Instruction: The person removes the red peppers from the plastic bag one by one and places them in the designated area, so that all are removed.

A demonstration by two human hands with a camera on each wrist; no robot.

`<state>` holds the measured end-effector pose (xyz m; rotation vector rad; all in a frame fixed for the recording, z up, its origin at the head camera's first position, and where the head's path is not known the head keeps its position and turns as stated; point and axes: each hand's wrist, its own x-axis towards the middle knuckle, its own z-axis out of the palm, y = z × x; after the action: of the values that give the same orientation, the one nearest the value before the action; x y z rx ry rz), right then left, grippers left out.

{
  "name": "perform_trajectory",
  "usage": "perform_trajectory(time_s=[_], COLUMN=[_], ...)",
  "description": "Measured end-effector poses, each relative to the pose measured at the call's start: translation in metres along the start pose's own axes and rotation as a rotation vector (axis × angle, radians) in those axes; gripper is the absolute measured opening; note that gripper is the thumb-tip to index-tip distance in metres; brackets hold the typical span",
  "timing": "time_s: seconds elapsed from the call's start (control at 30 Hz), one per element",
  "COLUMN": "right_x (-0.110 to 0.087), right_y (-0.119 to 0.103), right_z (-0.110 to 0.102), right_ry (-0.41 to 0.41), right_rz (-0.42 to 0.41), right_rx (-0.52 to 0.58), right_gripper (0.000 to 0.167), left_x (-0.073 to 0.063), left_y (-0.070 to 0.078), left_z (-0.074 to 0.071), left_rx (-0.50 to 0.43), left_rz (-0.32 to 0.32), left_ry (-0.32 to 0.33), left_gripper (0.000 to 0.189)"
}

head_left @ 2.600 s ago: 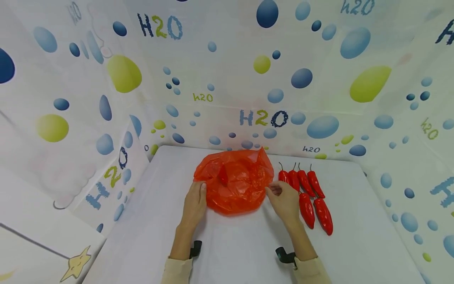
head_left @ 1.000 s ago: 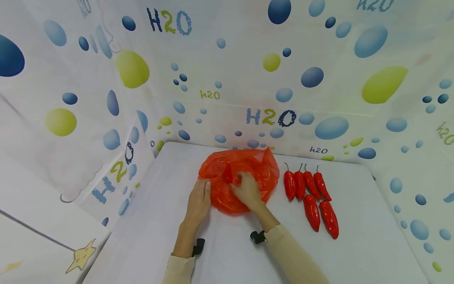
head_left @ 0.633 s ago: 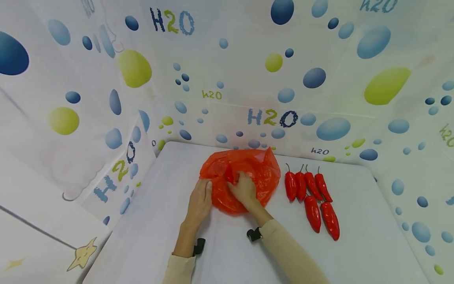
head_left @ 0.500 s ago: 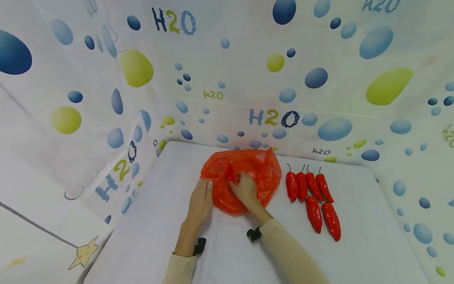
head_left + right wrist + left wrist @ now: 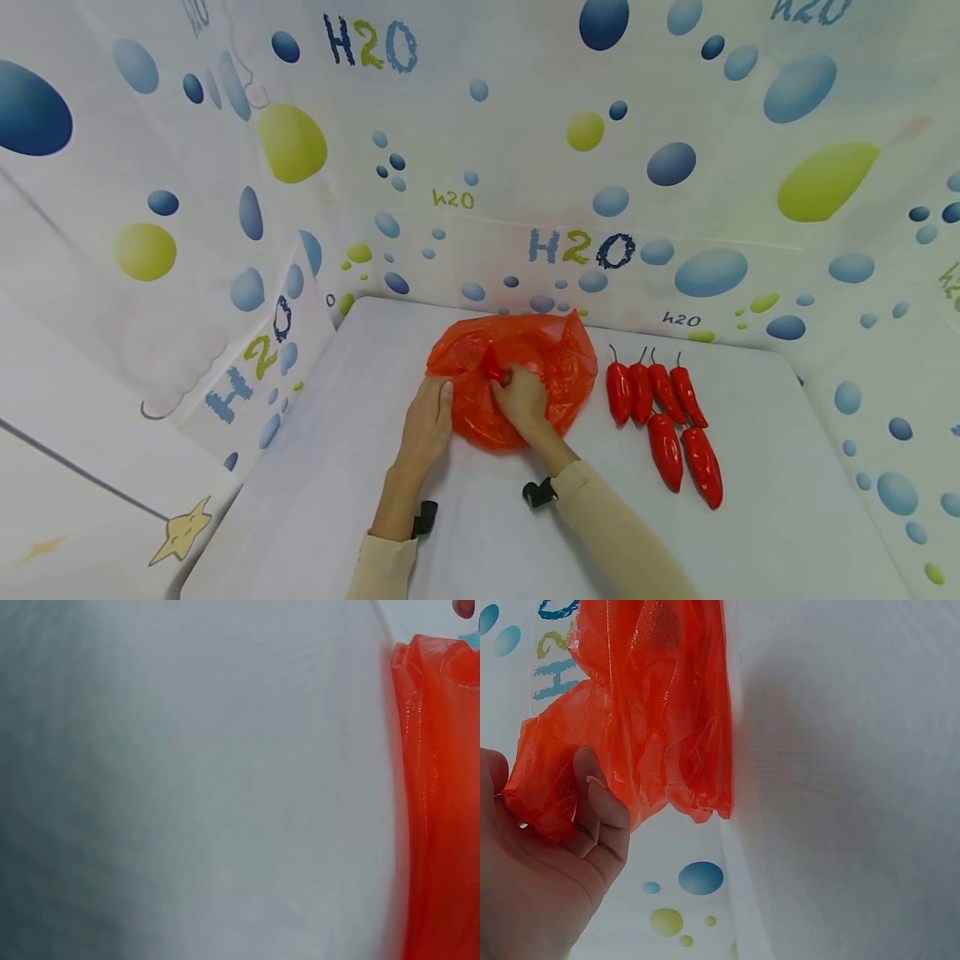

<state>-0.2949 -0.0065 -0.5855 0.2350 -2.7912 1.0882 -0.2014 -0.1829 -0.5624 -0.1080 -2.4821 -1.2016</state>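
A thin red plastic bag (image 5: 471,408) stands with its mouth spread wide at the back middle of the white table. My left hand (image 5: 426,421) holds the near left edge of the bag; in the left wrist view, its fingers (image 5: 604,806) curl round the bunched film. My right hand (image 5: 522,398) reaches into the mouth from the near side, its fingers curled on a shiny red chili pepper (image 5: 491,364) inside. Just the lower edge of the right wrist view's bag side (image 5: 442,810) and a fingertip (image 5: 464,607) show there; the pepper is hidden.
Several red chili peppers (image 5: 665,452) with dark stems lie in two rows on the table (image 5: 315,467), right of the bag. A white sheet with blue and green bubbles (image 5: 480,167) hangs close behind the table's back edge.
My right hand has gone from the bag's right edge into its mouth and taken hold of the chili pepper, which has shifted slightly. My left hand stays at the bag's left edge.
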Motion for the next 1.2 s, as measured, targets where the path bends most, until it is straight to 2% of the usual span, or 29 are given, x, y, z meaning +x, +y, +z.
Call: perform_trajectory(time_s=[0.57,0.9,1.2], right_x=[-0.005,-0.009,-0.015], right_y=[0.001,0.002,0.002], right_z=[-0.004,-0.009,-0.013], right_ry=[0.037,0.031,0.056], right_rz=[-0.031,-0.040,-0.031], right_rx=[0.025,0.073,0.042], right_gripper=[0.023,0.019,0.022], left_x=[0.000,0.000,-0.001], left_y=[0.001,0.000,-0.001], left_z=[0.001,0.001,0.000], left_rx=[0.004,0.013,0.013], left_rz=[-0.021,-0.003,0.011], left_ry=[-0.011,-0.005,0.007], left_gripper=[0.034,0.034,0.031])
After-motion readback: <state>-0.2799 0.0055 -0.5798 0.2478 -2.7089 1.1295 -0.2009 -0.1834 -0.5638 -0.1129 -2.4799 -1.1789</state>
